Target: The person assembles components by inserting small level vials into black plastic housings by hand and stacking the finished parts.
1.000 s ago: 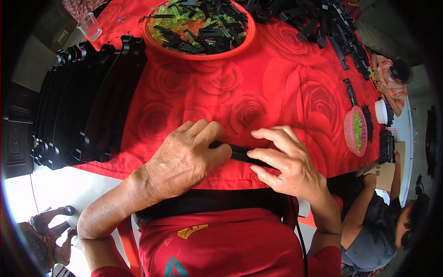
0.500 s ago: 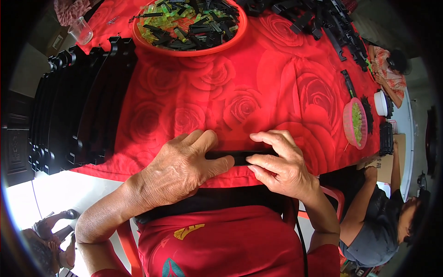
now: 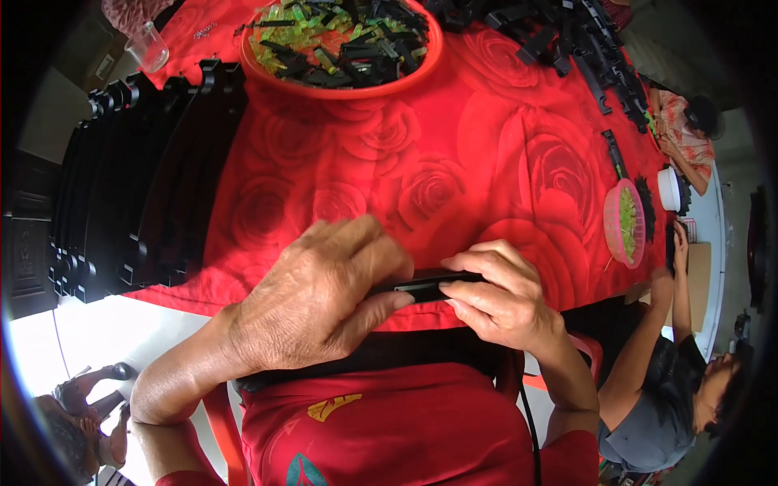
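A slim black plastic piece [image 3: 425, 290] lies level between my two hands, just above the near edge of the red table. My left hand [image 3: 320, 296] is closed round its left end, the thumb along the near side and the fingers over the top, slightly blurred. On the other end, my right hand [image 3: 501, 292] pinches it with thumb and fingertips. My palms and fingers hide both ends of the piece.
On the rose-patterned red cloth [image 3: 324, 154], long black plastic parts [image 3: 154, 178] stand stacked at the left. A red basin [image 3: 344, 93] of small black and yellow-green pieces sits at the back. Black parts [image 3: 567, 40], a pink basket [image 3: 613, 219] and a co-worker [image 3: 656, 405] are right.
My left hand has turned and shifted a little right over the black piece. The piece now tilts slightly, its right end raised. The co-worker's hand at the right has moved up.
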Demonstrator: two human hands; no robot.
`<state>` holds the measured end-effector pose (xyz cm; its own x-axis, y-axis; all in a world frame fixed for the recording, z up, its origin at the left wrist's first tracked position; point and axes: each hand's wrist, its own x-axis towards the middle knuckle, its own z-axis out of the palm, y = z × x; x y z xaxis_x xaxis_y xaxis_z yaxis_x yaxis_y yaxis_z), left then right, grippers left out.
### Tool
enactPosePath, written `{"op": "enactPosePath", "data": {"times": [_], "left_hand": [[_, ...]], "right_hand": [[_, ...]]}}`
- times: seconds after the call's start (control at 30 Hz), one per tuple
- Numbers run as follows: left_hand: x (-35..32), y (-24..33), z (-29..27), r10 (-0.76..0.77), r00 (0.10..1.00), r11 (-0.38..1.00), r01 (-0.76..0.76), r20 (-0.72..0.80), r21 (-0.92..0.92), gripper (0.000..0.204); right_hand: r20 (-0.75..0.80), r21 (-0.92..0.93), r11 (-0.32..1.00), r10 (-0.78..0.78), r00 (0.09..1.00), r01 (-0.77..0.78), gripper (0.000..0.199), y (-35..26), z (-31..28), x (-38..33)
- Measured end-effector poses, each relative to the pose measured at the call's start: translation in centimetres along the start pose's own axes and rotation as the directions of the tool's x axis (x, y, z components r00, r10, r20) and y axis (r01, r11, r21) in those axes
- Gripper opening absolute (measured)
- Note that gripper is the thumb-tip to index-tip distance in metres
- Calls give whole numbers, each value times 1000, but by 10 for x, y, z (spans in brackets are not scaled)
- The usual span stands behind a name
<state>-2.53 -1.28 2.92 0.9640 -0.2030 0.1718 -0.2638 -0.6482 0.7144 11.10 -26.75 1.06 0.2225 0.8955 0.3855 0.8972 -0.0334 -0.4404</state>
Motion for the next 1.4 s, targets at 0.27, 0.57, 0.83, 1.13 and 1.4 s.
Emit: {"op": "enactPosePath", "data": {"times": [0.27, 0.57, 0.83, 1.13, 1.4], "left_hand": [[11, 10, -2, -282, 895, 921, 354, 346, -163, 23], [7, 12, 14, -250, 948, 948, 281, 198, -148, 19], [9, 15, 17, -262, 940, 959, 280, 219, -52, 20], [6, 22, 18, -251, 945, 968, 238, 212, 86, 21], [9, 23, 20, -295, 929, 950, 259, 224, 174, 23]], "right_hand": [[19, -45, 991, -124, 992, 125, 31, -8, -16, 13], [182, 167, 952, 224, 957, -255, 36, -4, -36, 32], [531, 236, 860, 276, 801, -453, 31, 0, -32, 41], [456, 266, 864, 278, 845, -428, 29, -4, -23, 33], [455, 293, 853, 273, 847, -433, 31, -2, -25, 33]]}}
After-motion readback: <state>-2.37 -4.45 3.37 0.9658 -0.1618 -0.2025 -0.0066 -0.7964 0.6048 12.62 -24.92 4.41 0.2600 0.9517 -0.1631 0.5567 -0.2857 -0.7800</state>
